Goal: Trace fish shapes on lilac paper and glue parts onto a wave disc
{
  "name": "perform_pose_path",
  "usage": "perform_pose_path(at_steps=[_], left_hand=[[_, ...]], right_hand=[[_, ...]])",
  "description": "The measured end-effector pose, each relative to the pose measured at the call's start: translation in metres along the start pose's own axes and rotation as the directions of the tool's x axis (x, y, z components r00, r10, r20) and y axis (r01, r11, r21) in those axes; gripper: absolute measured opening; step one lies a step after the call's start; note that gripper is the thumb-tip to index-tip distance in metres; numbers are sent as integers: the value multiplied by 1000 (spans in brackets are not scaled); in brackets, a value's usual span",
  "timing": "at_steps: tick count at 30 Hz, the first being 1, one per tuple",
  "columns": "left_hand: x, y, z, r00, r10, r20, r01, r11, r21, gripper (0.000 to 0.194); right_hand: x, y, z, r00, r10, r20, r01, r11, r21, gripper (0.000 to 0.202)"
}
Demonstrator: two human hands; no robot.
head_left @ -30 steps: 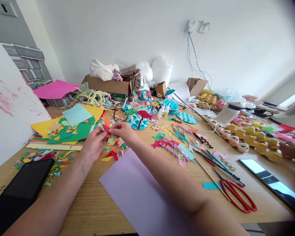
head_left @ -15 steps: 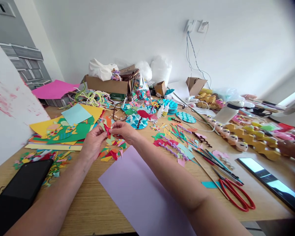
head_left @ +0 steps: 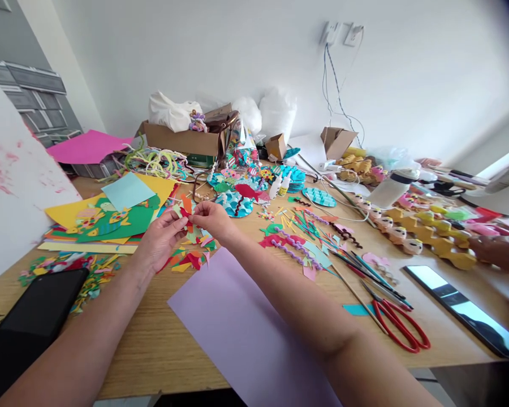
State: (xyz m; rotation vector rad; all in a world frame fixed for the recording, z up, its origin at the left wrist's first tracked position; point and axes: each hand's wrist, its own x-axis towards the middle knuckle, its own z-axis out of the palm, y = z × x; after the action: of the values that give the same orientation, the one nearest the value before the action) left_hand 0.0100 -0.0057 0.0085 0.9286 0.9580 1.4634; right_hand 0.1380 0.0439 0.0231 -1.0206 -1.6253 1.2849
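Both hands meet over a pile of coloured paper scraps (head_left: 190,260). My left hand (head_left: 163,234) is closed, its fingertips pinching small paper pieces. Opposite it, my right hand (head_left: 212,219) pinches a small red paper piece (head_left: 185,213) between thumb and finger. An orange scrap and a pale green one show beside the fingertips. A sheet of lilac paper (head_left: 246,316) lies under my right forearm. Left of my hands, paper fish rest on green paper (head_left: 131,224), with a light blue sheet (head_left: 128,191) above them.
Red-handled scissors (head_left: 401,325) lie at the right beside brushes and a phone (head_left: 462,308). Another phone (head_left: 38,311) is at the left edge. Glue bottles (head_left: 280,185) stand behind my hands. Another person's hand (head_left: 498,251) is at the right, near yellow egg-carton pieces (head_left: 453,249).
The view has shifted slightly, so the table items appear a little higher and further left. My hands stay together, still pinching the paper, with the fingers slightly moved.
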Motion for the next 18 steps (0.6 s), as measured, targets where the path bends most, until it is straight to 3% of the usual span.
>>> perform_pose_path(at_steps=[4, 10, 11, 13, 15, 17, 18], left_hand=[[2, -3, -1, 1000, -9, -30, 9, 1000, -16, 23], [1, 0, 3, 998, -15, -55, 14, 1000, -19, 21], [0, 0, 4, 998, -13, -63, 12, 1000, -16, 22], [0, 0, 4, 996, -3, -85, 2, 1000, -12, 22], [1, -1, 3, 994, 13, -109, -14, 1000, -10, 23], [1, -2, 3, 992, 23, -124, -24, 1000, -6, 24], [2, -2, 3, 991, 25, -128, -26, 1000, -3, 24]], right_hand=[[-1, 2, 3, 999, -24, 26, 26, 996, -80, 18], [-6, 0, -13, 977, 33, 210, -47, 997, 60, 22], [-6, 0, -17, 974, 39, 225, -38, 999, -12, 20], [-5, 1, -26, 969, 57, 240, 28, 942, -334, 15], [-5, 2, -33, 964, 87, 250, 100, 754, -649, 10], [-5, 2, -37, 953, 129, 275, 145, 603, -785, 12], [-6, 2, -37, 944, 146, 294, 159, 581, -798, 14]])
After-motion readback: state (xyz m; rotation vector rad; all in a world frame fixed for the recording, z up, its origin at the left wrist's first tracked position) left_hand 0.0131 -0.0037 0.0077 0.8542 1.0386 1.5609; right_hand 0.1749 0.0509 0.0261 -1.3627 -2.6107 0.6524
